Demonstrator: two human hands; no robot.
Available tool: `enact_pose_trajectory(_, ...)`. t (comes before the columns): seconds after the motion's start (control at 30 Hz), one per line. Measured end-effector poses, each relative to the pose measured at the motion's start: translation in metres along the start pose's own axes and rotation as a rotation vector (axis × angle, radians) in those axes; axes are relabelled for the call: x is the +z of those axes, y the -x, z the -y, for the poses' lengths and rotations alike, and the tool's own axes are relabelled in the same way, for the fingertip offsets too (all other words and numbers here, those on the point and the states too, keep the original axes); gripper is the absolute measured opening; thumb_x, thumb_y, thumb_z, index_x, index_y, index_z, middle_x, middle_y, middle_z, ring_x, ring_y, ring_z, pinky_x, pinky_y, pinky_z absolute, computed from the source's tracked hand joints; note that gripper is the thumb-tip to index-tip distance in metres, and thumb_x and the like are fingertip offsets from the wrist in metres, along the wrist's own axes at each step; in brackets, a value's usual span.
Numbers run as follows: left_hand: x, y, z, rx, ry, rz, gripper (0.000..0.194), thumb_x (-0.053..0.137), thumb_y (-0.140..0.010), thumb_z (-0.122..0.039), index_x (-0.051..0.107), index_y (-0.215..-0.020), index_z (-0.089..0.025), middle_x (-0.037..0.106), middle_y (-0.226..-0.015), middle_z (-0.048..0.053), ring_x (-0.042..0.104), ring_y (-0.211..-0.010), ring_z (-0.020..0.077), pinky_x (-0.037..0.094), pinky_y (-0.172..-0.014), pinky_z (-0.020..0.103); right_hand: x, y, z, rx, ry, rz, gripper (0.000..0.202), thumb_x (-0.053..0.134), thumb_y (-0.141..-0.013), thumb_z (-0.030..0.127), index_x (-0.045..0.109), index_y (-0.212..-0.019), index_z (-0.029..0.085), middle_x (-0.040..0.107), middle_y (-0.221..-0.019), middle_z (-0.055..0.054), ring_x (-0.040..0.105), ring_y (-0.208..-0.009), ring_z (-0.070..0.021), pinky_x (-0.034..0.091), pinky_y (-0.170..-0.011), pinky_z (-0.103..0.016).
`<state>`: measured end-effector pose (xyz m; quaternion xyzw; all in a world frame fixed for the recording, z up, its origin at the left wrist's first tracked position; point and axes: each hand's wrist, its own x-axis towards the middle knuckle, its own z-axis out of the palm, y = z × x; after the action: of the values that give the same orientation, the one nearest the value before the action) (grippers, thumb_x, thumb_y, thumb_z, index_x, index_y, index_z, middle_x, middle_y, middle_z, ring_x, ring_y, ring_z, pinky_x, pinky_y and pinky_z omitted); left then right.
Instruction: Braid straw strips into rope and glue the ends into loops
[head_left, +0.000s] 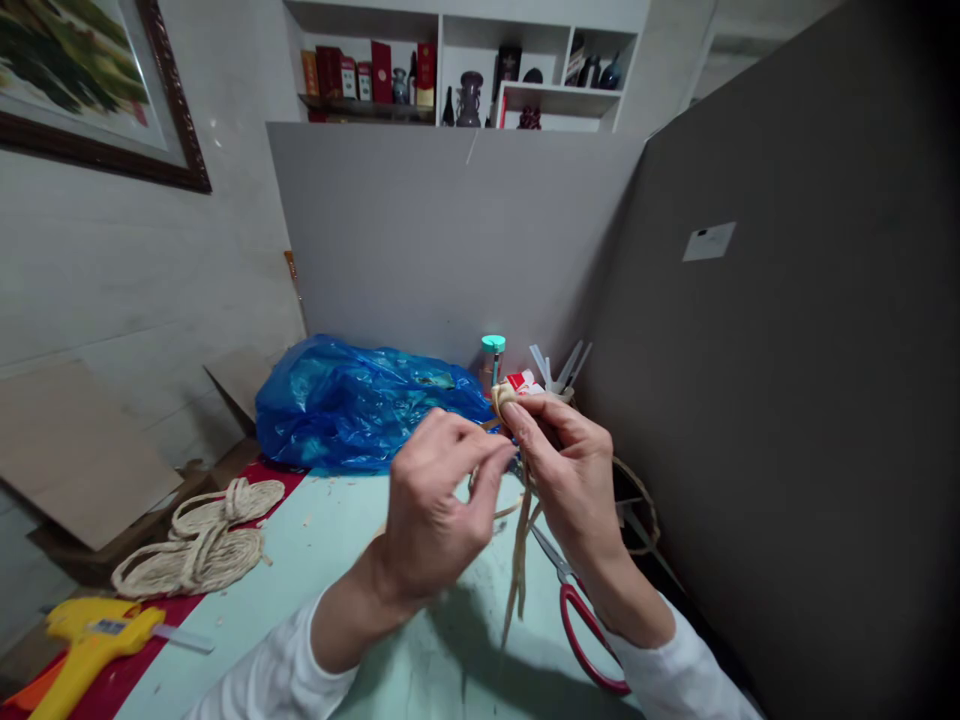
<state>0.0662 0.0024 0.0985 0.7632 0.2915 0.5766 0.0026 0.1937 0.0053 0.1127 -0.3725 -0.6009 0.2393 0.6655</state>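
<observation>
Just to the right of the blue bag (360, 400), the right hand (574, 465) clamps a small pale folded strip (504, 396) between its thumb and fingers, clear of the tabletop (300, 560). The left hand (442, 500), in front of the bag, has thumb and forefinger near each other at the tips; I cannot tell whether they grip a strand. For a neat result, the right pinch should press flat across the fold so it cannot slip, while any pull comes evenly from the left. The loose tails (519, 560), nearer the person than the bag, are best untwisted and away from the scissors (555, 555).
</observation>
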Motion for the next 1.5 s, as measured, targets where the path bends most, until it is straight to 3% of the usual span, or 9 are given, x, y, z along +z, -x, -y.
enact_pose_trajectory(0.1, -0.008, -0.01, 0.0, -0.228, 0.191, -0.037, 0.013, 0.058, -0.09, -0.02, 0.065, -0.101, -0.021, 0.064, -0.098, 0.006, 0.057, -0.093, 0.0189, 0.046, -0.085, 0.032, 0.002, 0.003, 0.003, 0.013, -0.029, 0.032, 0.01, 0.066, -0.086, 0.025, 0.07, -0.08, 0.018, 0.068, -0.074, -0.001, 0.061, -0.066, -0.0128, 0.051, -0.06, -0.023)
enact_pose_trajectory(0.27, -0.01, -0.019, 0.001, -0.576, 0.659, 0.246, 0.019, 0.053, -0.094, -0.033, 0.065, -0.095, -0.019, 0.061, -0.08, 0.0, 0.055, -0.068, 0.012, 0.047, -0.063, 0.023, 0.002, 0.007, 0.009, 0.003, -0.011, 0.129, 0.014, 0.059, -0.091, 0.026, 0.071, -0.088, 0.019, 0.07, -0.077, -0.002, 0.065, -0.071, -0.0144, 0.053, -0.064, -0.024)
enact_pose_trajectory(0.47, -0.011, -0.018, 0.005, -0.588, 0.642, 0.037, 0.017, 0.064, -0.085, -0.023, 0.075, -0.097, -0.018, 0.071, -0.091, 0.003, 0.064, -0.092, 0.017, 0.051, -0.081, 0.025, -0.007, 0.005, 0.009, -0.191, 0.333, 0.362, 0.019, 0.048, -0.097, 0.017, 0.057, -0.114, 0.017, 0.071, -0.097, -0.005, 0.065, -0.078, -0.0137, 0.049, -0.072, -0.025)
enact_pose_trajectory(0.63, -0.006, -0.015, 0.011, -0.586, 0.547, -0.06, 0.018, 0.066, -0.082, -0.021, 0.079, -0.095, -0.019, 0.073, -0.084, 0.002, 0.064, -0.08, 0.0146, 0.05, -0.075, 0.024, -0.014, 0.006, 0.006, -0.362, 0.705, 0.267, 0.012, 0.046, -0.099, 0.02, 0.057, -0.099, 0.016, 0.065, -0.078, -0.003, 0.058, -0.062, -0.0136, 0.04, -0.06, -0.025)
enact_pose_trajectory(0.93, 0.0, -0.016, 0.011, -0.689, 0.681, -0.172, 0.015, 0.068, -0.078, -0.017, 0.08, -0.088, -0.017, 0.066, -0.069, -0.001, 0.057, -0.067, 0.0094, 0.048, -0.065, 0.019, 0.0, 0.018, 0.01, -0.549, 0.811, 0.29, 0.017, 0.043, -0.095, 0.014, 0.054, -0.082, 0.016, 0.056, -0.064, 0.001, 0.046, -0.05, -0.0103, 0.03, -0.051, -0.025)
enact_pose_trajectory(1.1, -0.006, -0.017, 0.011, -0.747, 0.8, -0.102, 0.015, 0.071, -0.078, -0.023, 0.078, -0.09, -0.016, 0.063, -0.066, -0.001, 0.041, -0.05, 0.0036, 0.034, -0.046, 0.015, 0.006, 0.023, 0.006, -0.698, 0.894, 0.214, 0.017, 0.043, -0.092, 0.009, 0.06, -0.086, 0.013, 0.06, -0.066, -0.002, 0.049, -0.053, -0.0117, 0.031, -0.052, -0.025)
enact_pose_trajectory(1.23, -0.012, -0.02, 0.011, -0.831, 0.982, -0.039, 0.009, 0.074, -0.075, -0.022, 0.076, -0.08, -0.014, 0.066, -0.068, 0.001, 0.046, -0.051, 0.0036, 0.035, -0.046, 0.014, 0.007, 0.025, 0.008, -0.784, 1.029, 0.213, 0.02, 0.045, -0.092, 0.008, 0.064, -0.089, 0.011, 0.062, -0.067, -0.004, 0.052, -0.056, -0.0145, 0.034, -0.056, -0.028)
enact_pose_trajectory(1.37, -0.015, -0.02, 0.012, -0.856, 1.018, -0.005, 0.007, 0.074, -0.075, -0.021, 0.074, -0.077, -0.014, 0.067, -0.069, 0.001, 0.054, -0.056, 0.0049, 0.041, -0.053, 0.014, -0.002, 0.026, 0.025, -0.712, 0.934, 0.286, 0.015, 0.055, -0.094, 0.02, 0.064, -0.083, 0.015, 0.065, -0.073, -0.005, 0.056, -0.068, -0.0176, 0.041, -0.067, -0.03)
enact_pose_trajectory(1.5, -0.015, -0.02, 0.008, -0.789, 0.941, 0.034, 0.006, 0.072, -0.077, -0.02, 0.074, -0.081, -0.016, 0.067, -0.076, 0.0, 0.059, -0.069, 0.0082, 0.046, -0.064, 0.017, -0.01, 0.021, 0.035, -0.564, 0.735, 0.189, 0.023, 0.056, -0.094, 0.02, 0.058, -0.116, 0.012, 0.066, -0.109, -0.012, 0.059, -0.096, -0.0206, 0.045, -0.086, -0.032)
